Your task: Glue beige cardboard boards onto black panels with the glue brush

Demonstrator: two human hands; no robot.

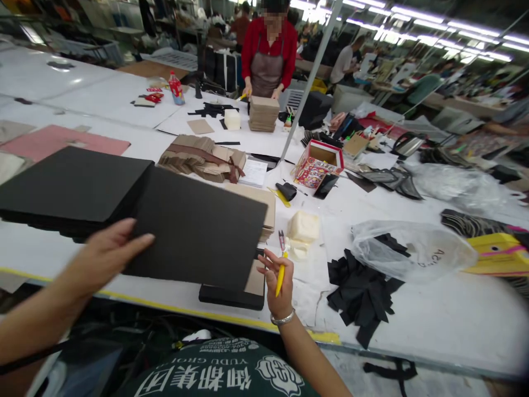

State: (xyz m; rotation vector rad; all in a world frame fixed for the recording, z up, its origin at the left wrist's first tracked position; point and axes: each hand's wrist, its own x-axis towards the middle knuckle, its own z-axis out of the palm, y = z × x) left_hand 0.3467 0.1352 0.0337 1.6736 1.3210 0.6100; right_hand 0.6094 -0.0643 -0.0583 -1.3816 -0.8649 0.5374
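My left hand (109,251) grips a black rectangular sheet (198,226) at its left edge, thumb on top. The sheet is raised and tilted beside a stack of black sheets (74,182) on the left. A slim yellow-handled tool (280,280), perhaps a brush, is held in my right hand (278,278). My right fingertips are close to the sheet's right edge; I cannot tell whether they touch it. Beneath it lies a black-edged piece with a beige face (231,295), partly hidden. Small snips (281,240) and a white tub (303,227) stand just beyond my right hand.
Black strips (361,292) lie in a heap on the right, beside a clear plastic bag (413,248). Farther back are a red patterned box (318,164), tied beige pieces (202,157) and a metal pole (309,82). A co-worker (268,55) stands across the table.
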